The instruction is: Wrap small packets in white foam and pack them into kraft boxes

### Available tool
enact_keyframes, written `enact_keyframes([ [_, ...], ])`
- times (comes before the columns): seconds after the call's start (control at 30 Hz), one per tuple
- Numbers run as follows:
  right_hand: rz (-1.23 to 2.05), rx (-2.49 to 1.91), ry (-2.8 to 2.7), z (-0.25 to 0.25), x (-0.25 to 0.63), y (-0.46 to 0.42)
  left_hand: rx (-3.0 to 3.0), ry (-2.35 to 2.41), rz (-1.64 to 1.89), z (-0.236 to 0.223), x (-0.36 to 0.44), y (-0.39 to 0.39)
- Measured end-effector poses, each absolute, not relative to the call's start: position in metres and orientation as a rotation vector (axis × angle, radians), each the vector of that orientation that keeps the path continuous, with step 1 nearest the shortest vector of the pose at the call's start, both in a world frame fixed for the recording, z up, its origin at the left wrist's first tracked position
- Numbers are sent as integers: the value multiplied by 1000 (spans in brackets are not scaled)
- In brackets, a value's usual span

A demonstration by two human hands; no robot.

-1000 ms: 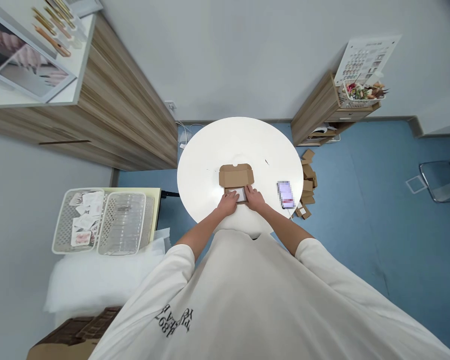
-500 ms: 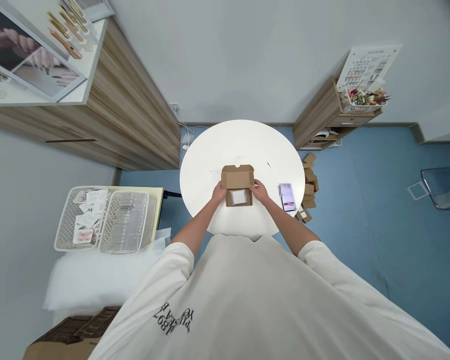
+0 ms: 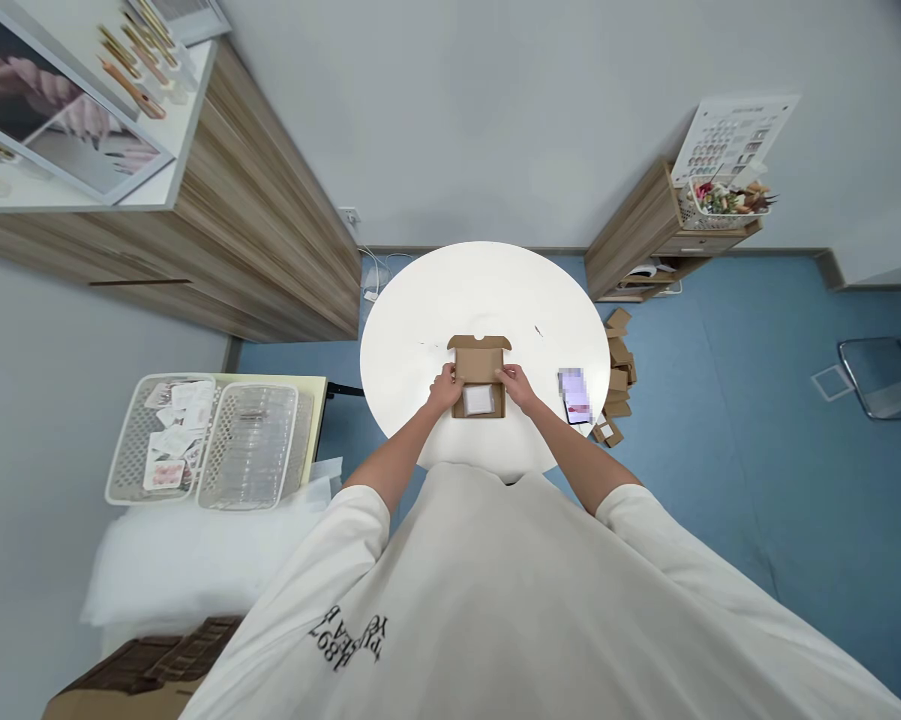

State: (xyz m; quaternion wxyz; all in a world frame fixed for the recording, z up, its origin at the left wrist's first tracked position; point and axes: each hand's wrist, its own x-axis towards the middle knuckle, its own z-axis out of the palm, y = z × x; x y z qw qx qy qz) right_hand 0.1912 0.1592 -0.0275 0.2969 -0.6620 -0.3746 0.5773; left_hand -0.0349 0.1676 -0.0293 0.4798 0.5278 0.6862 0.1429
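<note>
Lid (image 3: 480, 364) of mailer box (image 3: 499, 408) is grasped at left edge by left hand (image 3: 445, 389), right edge by right hand (image 3: 518, 385). White packet (image 3: 478, 400) is seated inside box. Flaps are best folded evenly, packet kept flat. Phone (image 3: 575, 396) is placed right of box, on round table (image 3: 487, 285).
</note>
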Motion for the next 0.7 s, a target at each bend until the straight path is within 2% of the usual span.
enact_keyframes([
  [0.33, 1665, -1768, -861, -12, 207, 172, 886, 1564, 574, -23, -52, 186],
  [0.7, 1697, -1678, -1150, 2, 205, 169, 1058, 1499, 600, -19, -60, 180],
])
